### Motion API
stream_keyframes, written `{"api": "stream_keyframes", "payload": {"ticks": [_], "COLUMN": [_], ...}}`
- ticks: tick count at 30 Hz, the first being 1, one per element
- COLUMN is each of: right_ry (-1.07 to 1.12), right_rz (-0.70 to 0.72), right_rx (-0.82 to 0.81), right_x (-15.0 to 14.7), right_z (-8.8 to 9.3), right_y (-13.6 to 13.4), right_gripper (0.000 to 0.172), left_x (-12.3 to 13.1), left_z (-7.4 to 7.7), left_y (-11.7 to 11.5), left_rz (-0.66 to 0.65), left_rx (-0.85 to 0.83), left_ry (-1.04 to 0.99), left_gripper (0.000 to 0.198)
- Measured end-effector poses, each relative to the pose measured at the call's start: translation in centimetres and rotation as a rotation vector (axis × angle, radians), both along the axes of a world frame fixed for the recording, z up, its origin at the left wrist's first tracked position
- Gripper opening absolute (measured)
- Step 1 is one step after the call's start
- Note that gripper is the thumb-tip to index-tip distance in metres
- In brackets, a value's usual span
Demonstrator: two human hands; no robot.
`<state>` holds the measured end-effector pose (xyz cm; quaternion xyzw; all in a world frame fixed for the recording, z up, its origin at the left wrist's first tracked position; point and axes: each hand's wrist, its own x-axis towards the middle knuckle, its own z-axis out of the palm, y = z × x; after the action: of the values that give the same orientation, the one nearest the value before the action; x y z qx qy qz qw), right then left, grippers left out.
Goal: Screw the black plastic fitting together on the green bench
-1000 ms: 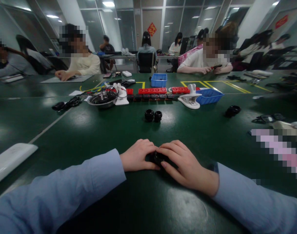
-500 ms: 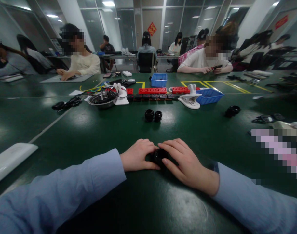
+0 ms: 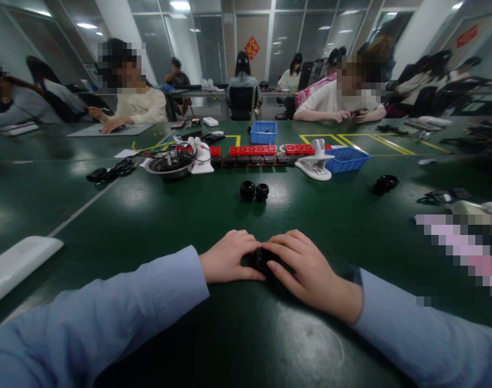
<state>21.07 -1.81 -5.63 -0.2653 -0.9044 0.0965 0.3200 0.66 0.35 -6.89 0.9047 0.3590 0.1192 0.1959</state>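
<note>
Black round plastic fitting point(image 3: 262, 259) sits on green worktop point(image 3: 157, 215), pinched between both grips: my left hand point(image 3: 227, 257) and right hand point(image 3: 306, 269) equally near. Long axis hidden, can't tell.

Small black round part point(image 3: 262, 258), mostly hidden, resting on the green table point(image 3: 213, 215) at 6 o'clock, clasped between left hand point(image 3: 229, 257) and right hand point(image 3: 306, 269); shape beyond that unclear.
</note>
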Motion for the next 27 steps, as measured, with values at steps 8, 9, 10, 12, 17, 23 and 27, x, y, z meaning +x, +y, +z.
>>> {"api": "stream_keyframes", "payload": {"ticks": [8, 9, 10, 12, 17, 23, 27], "right_ry": [-0.02, -0.02, -0.02, -0.02, -0.003, -0.015, -0.018], "right_rz": [-0.019, -0.02, -0.019, -0.016, -0.013, -0.012, -0.005], "right_rx": [-0.024, -0.026, -0.028, -0.038, -0.051, -0.053, -0.051], "right_x": [0.0, 0.01, 0.02, 0.03, 0.03, -0.05, 0.03], "right_z": [0.12, 0.1, 0.07, 0.02, 0.06, 0.11, -0.03], "right_y": [-0.03, -0.01, 0.02, 0.07, 0.03, 0.07, 0.14], "right_gripper": [0.025, 0.025, 0.025, 0.024, 0.024, 0.025, 0.026], "left_x": [0.03, 0.03, 0.03, 0.01, -0.08, -0.07, -0.04], "left_z": [-0.02, -0.02, -0.02, -0.02, -0.03, -0.13, -0.12], "left_y": [0.08, 0.08, 0.08, 0.08, 0.06, -0.02, -0.01], "left_rz": [-0.001, -0.001, -0.002, -0.005, -0.003, -0.004, -0.005], "left_rx": [-0.015, -0.017, -0.018, -0.02, -0.013, -0.01, -0.002], "left_ry": [-0.017, -0.019, -0.023, -0.029, -0.028, -0.032, -0.026], "left_gripper": [0.04, 0.04, 0.04, 0.04, 0.041, 0.04, 0.039]}}
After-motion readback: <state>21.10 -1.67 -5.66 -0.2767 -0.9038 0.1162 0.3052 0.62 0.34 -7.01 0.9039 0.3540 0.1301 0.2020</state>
